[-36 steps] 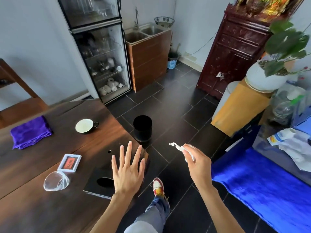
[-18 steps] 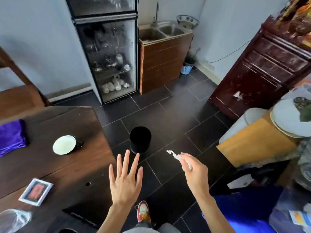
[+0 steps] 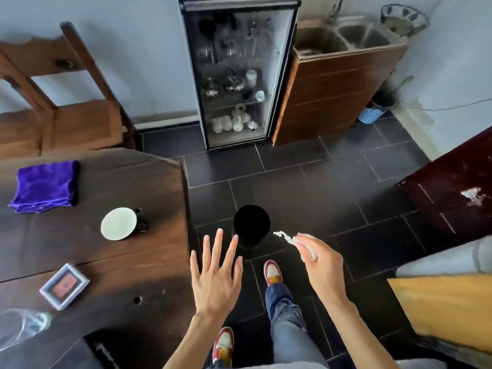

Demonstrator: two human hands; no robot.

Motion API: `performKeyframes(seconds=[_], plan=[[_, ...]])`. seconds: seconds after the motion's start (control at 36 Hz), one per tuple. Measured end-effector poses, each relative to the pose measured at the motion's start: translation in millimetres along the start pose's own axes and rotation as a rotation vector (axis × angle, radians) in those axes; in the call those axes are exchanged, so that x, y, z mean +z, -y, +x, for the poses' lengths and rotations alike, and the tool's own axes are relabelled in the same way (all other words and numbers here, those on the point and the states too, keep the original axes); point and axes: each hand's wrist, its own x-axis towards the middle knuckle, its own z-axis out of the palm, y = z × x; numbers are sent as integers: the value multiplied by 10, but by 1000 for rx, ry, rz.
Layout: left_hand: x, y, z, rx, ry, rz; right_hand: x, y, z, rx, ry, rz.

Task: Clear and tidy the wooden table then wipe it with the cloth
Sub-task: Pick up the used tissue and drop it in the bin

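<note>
My right hand (image 3: 320, 265) pinches a crumpled white tissue (image 3: 286, 237) just right of a black bin (image 3: 251, 225) that stands on the dark tiled floor. Beside it, my left hand (image 3: 215, 272) hovers open with fingers spread, off the right edge of the wooden table (image 3: 111, 262). On the table lie a folded purple cloth (image 3: 45, 186), a black cup with a white inside (image 3: 119, 223), a small framed red card box (image 3: 64, 286) and a clear plastic wrapper (image 3: 22, 327) at the near left.
A glass-door cabinet (image 3: 237, 73) with crockery and a wooden sink unit (image 3: 338, 89) stand against the far wall. A wooden chair (image 3: 61, 107) is behind the table. A dark red cabinet (image 3: 452, 187) and an orange stand (image 3: 447, 312) are on the right.
I have stepped forward and the view has tilted down. Both hands are now close to the black bin, the right one still holding the tissue, now near the bin's rim.
</note>
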Motion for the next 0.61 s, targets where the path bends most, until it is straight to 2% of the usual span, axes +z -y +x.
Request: performKeyframes(seconds=[0.14,0.31,0.42,0.61], plan=[[226,-220,366,-158,8,15,62,-260,743,-55,137,-1],[506,-443,742,-241,35,47,244,-586,1417,-114,252,7],[786,-497,957,-295,51,34,503,-884,1665,-189,286,18],[1551,-374,1341,-317,122,31,1092,-1519,1909,-163,299,7]])
